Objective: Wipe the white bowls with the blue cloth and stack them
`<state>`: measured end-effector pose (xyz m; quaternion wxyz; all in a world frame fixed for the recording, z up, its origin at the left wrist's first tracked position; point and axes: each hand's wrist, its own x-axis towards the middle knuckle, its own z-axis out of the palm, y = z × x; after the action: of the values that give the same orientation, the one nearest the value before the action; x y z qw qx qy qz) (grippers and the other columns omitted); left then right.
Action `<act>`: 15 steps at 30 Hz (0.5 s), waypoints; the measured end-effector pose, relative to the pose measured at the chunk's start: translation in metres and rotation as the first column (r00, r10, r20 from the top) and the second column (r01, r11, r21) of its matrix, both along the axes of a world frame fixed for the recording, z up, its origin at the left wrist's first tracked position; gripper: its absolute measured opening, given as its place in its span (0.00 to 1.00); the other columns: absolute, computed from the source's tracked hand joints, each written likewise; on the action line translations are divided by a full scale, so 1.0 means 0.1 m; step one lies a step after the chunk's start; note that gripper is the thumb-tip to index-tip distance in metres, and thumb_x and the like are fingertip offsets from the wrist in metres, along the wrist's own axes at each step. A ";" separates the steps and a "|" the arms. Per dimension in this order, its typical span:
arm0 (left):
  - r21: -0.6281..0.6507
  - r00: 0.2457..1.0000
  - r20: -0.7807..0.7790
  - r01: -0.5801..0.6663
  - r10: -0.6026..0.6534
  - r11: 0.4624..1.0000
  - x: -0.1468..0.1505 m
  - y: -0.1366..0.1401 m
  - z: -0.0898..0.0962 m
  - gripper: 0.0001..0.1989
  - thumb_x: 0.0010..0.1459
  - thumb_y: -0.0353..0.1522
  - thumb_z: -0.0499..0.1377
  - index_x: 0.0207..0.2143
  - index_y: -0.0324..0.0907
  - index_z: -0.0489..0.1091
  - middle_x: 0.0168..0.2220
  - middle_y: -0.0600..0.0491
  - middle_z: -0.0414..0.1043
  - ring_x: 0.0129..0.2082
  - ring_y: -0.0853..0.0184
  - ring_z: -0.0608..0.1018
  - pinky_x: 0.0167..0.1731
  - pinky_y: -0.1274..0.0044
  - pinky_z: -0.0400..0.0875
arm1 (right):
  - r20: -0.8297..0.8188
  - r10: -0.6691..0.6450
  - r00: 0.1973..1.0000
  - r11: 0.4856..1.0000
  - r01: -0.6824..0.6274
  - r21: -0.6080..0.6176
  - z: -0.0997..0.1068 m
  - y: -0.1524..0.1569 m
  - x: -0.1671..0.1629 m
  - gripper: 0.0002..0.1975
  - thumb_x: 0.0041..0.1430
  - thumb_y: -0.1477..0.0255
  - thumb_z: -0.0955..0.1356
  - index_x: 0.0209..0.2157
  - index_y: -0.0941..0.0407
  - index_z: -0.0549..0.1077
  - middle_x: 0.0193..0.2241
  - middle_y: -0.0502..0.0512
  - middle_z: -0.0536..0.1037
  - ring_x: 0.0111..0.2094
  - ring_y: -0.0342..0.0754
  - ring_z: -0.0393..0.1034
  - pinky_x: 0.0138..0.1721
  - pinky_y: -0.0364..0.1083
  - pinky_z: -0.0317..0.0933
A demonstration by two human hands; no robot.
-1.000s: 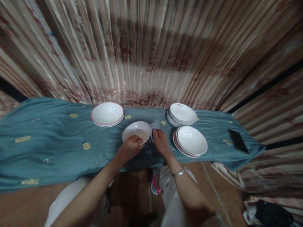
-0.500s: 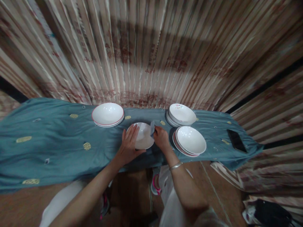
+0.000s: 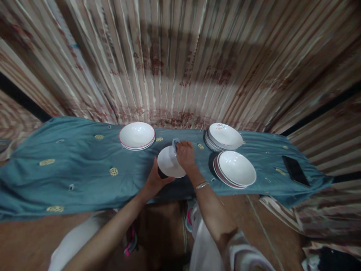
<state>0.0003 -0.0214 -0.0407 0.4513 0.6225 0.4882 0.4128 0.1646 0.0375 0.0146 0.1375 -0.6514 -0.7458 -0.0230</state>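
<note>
A white bowl (image 3: 169, 162) is in front of me at the middle of the table, its near left side raised a little over a dark shadow. My left hand (image 3: 154, 181) grips its lower left rim, thumb along the near edge and the fingers partly hidden behind it. Over the bowl's far right side, my right hand (image 3: 185, 155) is closed on a small grey-blue cloth (image 3: 175, 143), which touches the far rim. Most of the cloth is hidden in the fist.
Red-rimmed white bowls (image 3: 137, 135) are stacked at back left. To the right stand a stack with a flower pattern (image 3: 225, 136) and, nearer, another stack of bowls (image 3: 237, 169). A black phone (image 3: 296, 170) lies at the right end of the teal tablecloth (image 3: 90, 173). A striped curtain (image 3: 175, 56) hangs behind.
My right hand has moved the cloth from the bowl's right side to its far rim. My left hand has shifted from lying over the bowl to gripping its left edge. The view has shifted slightly.
</note>
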 end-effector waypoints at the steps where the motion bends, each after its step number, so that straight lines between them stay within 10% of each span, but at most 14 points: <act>1: 0.007 1.000 0.008 0.019 -0.019 1.000 -0.01 0.00 0.03 0.57 0.39 0.42 0.73 0.67 0.40 0.48 0.66 0.37 0.57 0.68 0.46 0.58 0.66 0.54 0.49 | -0.009 0.022 1.000 1.000 -0.021 0.004 0.00 0.01 -0.04 0.13 0.66 0.81 0.60 0.42 0.62 0.77 0.40 0.66 0.79 0.46 0.54 0.69 0.52 0.52 0.57; 15: 0.086 0.998 -0.052 0.046 -0.042 0.995 -0.02 0.01 -0.04 0.46 0.44 0.38 0.69 0.63 0.37 0.55 0.61 0.37 0.64 0.62 0.47 0.67 0.60 0.55 0.62 | -0.214 0.376 0.902 0.926 -0.371 0.063 -0.03 -0.23 -0.43 0.14 0.65 0.81 0.61 0.41 0.59 0.77 0.47 0.63 0.77 0.50 0.52 0.68 0.56 0.50 0.61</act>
<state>-0.0016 -0.0200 -0.0446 0.4203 0.6623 0.4670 0.4082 0.1213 0.0147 0.0119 0.2285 -0.4935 -0.8363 0.0693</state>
